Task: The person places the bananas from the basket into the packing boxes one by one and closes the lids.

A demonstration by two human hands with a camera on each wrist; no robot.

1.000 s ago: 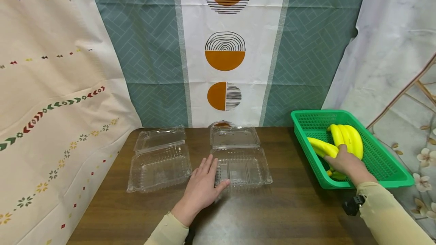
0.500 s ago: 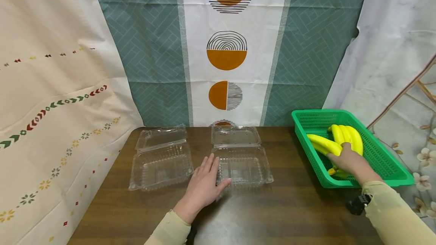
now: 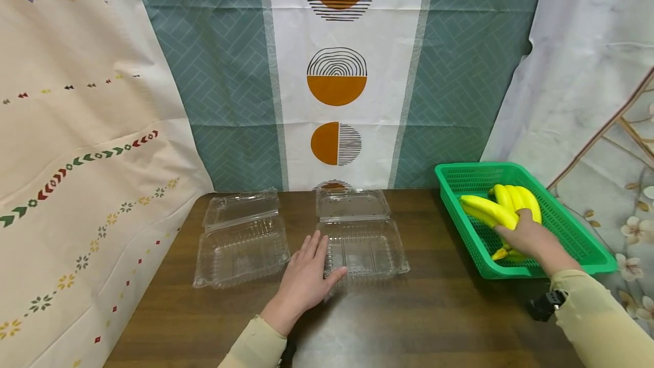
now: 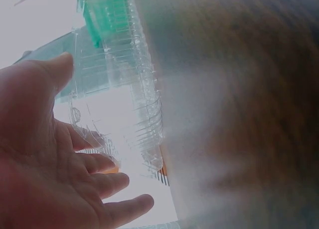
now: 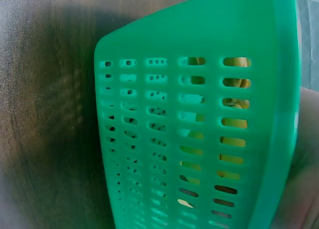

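At the right, my right hand grips a yellow banana inside the green plastic basket. Behind it lies a bunch of bananas, and part of another banana shows below the hand. The basket's slotted wall hides most of that hand in the right wrist view. My left hand is held with straight fingers and thumb apart at the near left corner of a clear clamshell container. Whether it touches the container I cannot tell. The left wrist view shows its palm beside the clear plastic.
A second clear clamshell container stands to the left, its lid folded back like the other one's. Both rest on a dark wooden table. Patterned cloths hang behind and at both sides.
My right hand has risen slightly with the banana, which now sits a little higher in the basket. The left hand stays in place.
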